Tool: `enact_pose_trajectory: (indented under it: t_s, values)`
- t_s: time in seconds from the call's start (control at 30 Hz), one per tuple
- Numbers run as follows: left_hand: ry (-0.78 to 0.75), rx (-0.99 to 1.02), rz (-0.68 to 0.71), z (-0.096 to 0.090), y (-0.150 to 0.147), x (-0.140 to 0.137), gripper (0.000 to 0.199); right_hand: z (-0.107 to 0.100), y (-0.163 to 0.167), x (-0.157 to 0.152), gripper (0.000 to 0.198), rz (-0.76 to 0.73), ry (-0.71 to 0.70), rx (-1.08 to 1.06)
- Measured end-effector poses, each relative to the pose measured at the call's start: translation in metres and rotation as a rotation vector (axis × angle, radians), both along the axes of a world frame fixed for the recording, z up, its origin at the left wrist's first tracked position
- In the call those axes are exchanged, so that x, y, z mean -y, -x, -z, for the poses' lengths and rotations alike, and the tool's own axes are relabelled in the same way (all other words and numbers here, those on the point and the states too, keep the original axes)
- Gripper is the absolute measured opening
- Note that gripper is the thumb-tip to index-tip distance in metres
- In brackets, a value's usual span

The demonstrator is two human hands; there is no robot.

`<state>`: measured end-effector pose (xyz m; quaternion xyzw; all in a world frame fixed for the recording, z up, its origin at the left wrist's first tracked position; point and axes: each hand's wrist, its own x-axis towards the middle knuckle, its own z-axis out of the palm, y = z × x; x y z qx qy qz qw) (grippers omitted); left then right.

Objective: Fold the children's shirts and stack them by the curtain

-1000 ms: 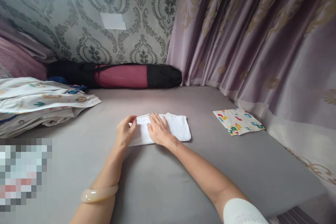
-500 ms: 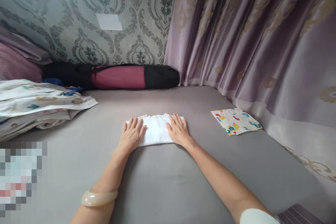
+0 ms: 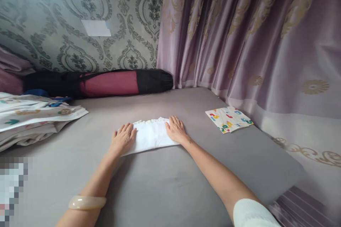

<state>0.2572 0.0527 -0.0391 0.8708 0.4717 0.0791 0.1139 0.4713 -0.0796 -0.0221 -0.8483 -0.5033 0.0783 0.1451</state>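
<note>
A folded white cloth [image 3: 151,135] lies flat on the grey bed sheet [image 3: 160,184]; what kind of cloth item it is I cannot tell. My left hand [image 3: 124,137] rests on its left end, palm down with the fingers stretched out. On its right end lies my right hand [image 3: 176,128], also palm down and flat. Both hands are open and grip nothing. The cloth's far edge looks uneven, with small cream bits along it, and its two ends are partly hidden under my hands.
To the right lies a folded cloth with colourful prints [image 3: 229,118]. A pile of patterned fabric [image 3: 34,120] sits at the left. Along the wall stretches a long black and red bag [image 3: 109,83]. Purple curtains [image 3: 213,35] hang down the right side.
The view has turned slightly to the right, so the surroundings sit further left. My left hand has slid outward toward the cloth's left end. The right hand stays on the right end.
</note>
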Motion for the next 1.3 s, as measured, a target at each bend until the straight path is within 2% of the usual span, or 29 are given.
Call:
enact_pose_trajectory:
  t_s: [0.17,0.33,0.47,0.6,0.7,0.77,0.9,0.97,1.03,1.13,1.2,1.3]
  values:
    - [-0.013,-0.033,0.048,-0.004,0.004,-0.026,0.039,-0.011,-0.011,-0.002,0.037,-0.035,0.010,0.083]
    - [0.017,-0.045,0.068,-0.017,0.001,-0.048,0.037,-0.024,-0.019,-0.010,0.034,-0.021,0.071,0.099]
    - [0.052,-0.035,0.002,-0.026,-0.006,-0.050,0.037,-0.034,-0.023,-0.016,0.036,-0.036,0.099,0.082]
    - [0.048,0.000,-0.010,-0.035,-0.008,-0.040,0.025,-0.042,-0.026,-0.016,0.036,-0.078,0.116,0.064]
    - [0.075,0.080,-0.035,-0.046,-0.002,-0.033,0.021,-0.048,-0.032,-0.014,0.035,-0.130,0.105,0.042]
    - [0.156,0.168,-0.022,-0.057,0.005,-0.032,0.020,-0.056,-0.038,-0.012,0.033,-0.179,0.103,0.012]
    - [0.370,0.401,0.131,-0.086,0.020,-0.037,0.023,-0.081,-0.050,-0.006,0.032,-0.265,0.068,-0.045]
    - [0.407,0.506,0.179,-0.102,0.024,-0.040,0.027,-0.096,-0.055,-0.004,0.028,-0.294,-0.044,-0.098]
    - [0.307,0.587,0.145,-0.115,0.025,-0.042,0.030,-0.107,-0.057,-0.003,0.025,-0.291,-0.188,-0.086]
    - [-0.016,0.635,0.035,-0.125,0.022,-0.040,0.031,-0.112,-0.055,-0.001,0.024,-0.255,-0.423,0.011]
    - [-0.193,0.592,0.018,-0.122,0.021,-0.035,0.028,-0.105,-0.051,0.002,0.024,-0.256,-0.513,0.107]
    - [-0.301,0.465,0.087,-0.101,0.027,-0.025,0.025,-0.083,-0.044,0.012,0.023,-0.304,-0.505,0.230]
